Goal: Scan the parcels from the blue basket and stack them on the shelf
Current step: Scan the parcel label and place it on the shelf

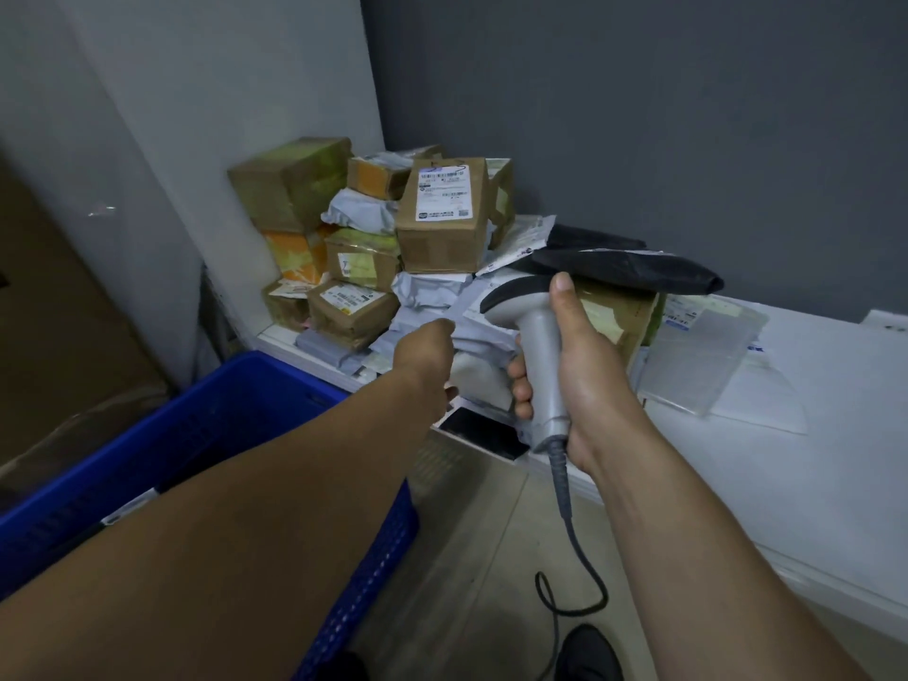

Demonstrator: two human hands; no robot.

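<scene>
Right hand (584, 385) gripping scanner (539, 346), left hand (425, 356) at grey mailer (479, 380), grip unclear, blue basket (275, 378) holding labelled parcel (130, 508)

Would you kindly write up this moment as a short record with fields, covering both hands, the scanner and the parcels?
Right hand: grips the grey scanner by its handle
Left hand: reaches to a pale mailer bag; grip hidden
Shelf: white, bears the piled parcels
Blue basket: lower left, beside the shelf
Pile: cardboard boxes at left, black bag atop a box at right
</scene>
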